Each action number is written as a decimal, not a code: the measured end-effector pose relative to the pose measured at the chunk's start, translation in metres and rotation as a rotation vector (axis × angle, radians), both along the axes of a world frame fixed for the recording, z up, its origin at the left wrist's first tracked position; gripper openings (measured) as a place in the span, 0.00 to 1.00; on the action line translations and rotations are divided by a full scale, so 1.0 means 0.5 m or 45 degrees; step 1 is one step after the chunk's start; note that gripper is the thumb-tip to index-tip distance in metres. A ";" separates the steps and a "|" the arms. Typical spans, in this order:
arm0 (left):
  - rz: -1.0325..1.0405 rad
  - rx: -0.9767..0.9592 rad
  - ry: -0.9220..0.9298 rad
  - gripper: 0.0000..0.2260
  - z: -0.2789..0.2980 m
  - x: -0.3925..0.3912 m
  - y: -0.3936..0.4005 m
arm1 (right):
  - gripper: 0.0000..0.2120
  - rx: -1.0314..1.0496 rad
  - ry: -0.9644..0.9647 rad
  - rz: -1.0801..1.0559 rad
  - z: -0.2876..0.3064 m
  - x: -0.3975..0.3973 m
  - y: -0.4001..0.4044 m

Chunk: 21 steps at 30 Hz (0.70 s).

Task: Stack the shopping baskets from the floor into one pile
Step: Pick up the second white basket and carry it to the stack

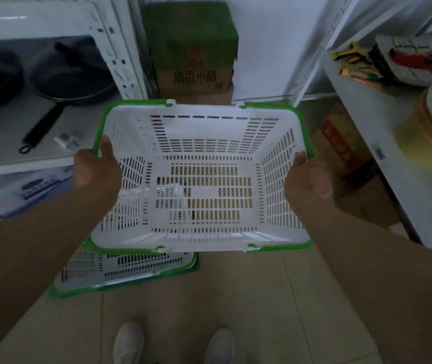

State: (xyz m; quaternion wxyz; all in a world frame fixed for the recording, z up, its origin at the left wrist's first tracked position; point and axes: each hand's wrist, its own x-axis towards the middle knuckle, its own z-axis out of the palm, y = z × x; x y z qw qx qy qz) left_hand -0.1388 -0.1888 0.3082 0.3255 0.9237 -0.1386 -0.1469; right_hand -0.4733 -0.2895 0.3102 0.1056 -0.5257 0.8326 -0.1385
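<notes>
Both hands grip a white slotted plastic shopping basket with green rim (204, 179) above the tiled floor (235, 298): the left hand (96, 166) on its left edge, the right hand (308, 177) on its right. A second matching white basket (120, 269) rests on the floor below, partly under it.

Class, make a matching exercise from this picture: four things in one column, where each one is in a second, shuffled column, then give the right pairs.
Things:
1. held basket
2. second basket
3. frying pan
4. green box

Places:
A. on the left shelf
B. on the floor, partly under the held basket
C. against the back wall, between the shelves
D. between the left hand and right hand

Pairs: 1-D, 2-B, 3-A, 4-C
</notes>
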 end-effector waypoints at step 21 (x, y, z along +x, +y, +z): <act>0.288 0.182 -0.099 0.30 -0.072 0.388 0.333 | 0.20 0.135 -0.034 0.318 -0.130 0.484 0.166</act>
